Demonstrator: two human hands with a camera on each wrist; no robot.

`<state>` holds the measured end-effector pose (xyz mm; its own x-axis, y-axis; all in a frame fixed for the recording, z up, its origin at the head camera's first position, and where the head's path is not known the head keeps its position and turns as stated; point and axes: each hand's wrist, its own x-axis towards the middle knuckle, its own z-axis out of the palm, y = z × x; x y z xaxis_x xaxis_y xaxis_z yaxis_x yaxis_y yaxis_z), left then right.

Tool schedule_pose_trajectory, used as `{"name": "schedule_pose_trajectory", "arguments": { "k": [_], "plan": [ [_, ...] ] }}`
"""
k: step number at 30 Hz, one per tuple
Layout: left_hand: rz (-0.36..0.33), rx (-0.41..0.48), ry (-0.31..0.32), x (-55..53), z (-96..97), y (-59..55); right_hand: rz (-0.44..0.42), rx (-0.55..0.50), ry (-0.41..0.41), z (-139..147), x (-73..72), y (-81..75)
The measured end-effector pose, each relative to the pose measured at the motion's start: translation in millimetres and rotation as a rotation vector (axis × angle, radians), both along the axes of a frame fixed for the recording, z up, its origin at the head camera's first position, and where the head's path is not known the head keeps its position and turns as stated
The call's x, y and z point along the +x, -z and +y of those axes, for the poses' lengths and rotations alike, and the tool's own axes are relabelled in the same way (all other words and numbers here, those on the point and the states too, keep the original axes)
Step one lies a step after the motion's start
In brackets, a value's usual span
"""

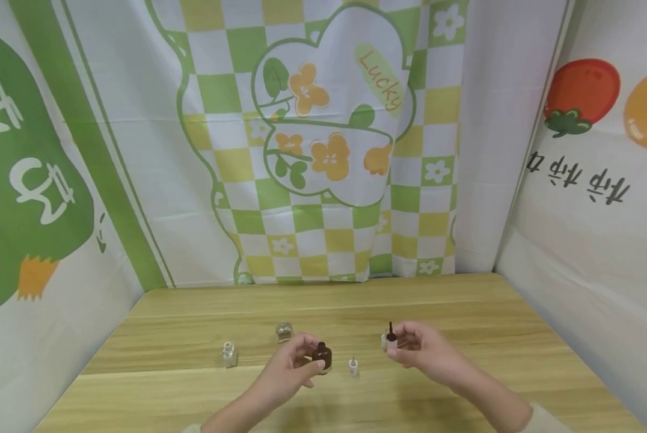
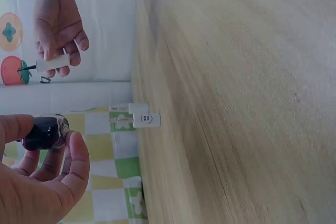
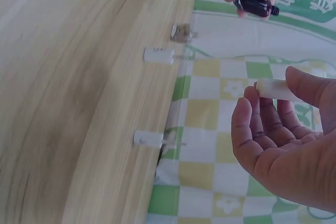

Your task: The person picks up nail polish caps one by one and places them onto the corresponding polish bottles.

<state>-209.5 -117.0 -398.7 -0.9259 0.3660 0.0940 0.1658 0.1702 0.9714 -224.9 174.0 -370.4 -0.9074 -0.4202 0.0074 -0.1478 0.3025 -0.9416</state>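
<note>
My left hand point(image 1: 291, 365) pinches a nail polish bottle point(image 1: 323, 359) filled with very dark polish, its neck uncapped and pointing up. In the left wrist view, thumb and fingertips grip that bottle point(image 2: 44, 132) at its top and base. A white nail polish brush cap point(image 1: 391, 343) is pinched in my right hand point(image 1: 429, 353), its dark-coated brush upward. The right wrist view shows the cap point(image 3: 275, 89) between thumb and fingers, its brush hidden. Both hands are held above the table, bottle and cap apart.
Between the hands a white brush cap point(image 1: 353, 367) stands brush up on the wooden table point(image 1: 437, 403). Another white cap point(image 3: 148, 138) stands farther right, partly behind the right hand in the head view. Two uncapped clear bottles point(image 1: 229, 356) point(image 1: 284, 331) stand on the left. Printed cloth hangs around the table.
</note>
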Motion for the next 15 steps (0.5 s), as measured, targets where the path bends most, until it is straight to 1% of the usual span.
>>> {"name": "schedule_pose_trajectory", "arguments": {
  "k": [6,12,15],
  "plan": [
    [0.009,0.014,0.019,0.3,2.7,-0.5,0.06,0.017,-0.006,-8.5,5.7,0.4],
    [0.043,-0.004,0.028,0.5,5.7,0.2,0.167,0.053,-0.023,-13.8,9.8,0.8],
    [0.062,0.001,0.027,2.0,7.6,0.1,0.204,0.073,-0.033,-15.8,11.2,0.7]
  ]
}}
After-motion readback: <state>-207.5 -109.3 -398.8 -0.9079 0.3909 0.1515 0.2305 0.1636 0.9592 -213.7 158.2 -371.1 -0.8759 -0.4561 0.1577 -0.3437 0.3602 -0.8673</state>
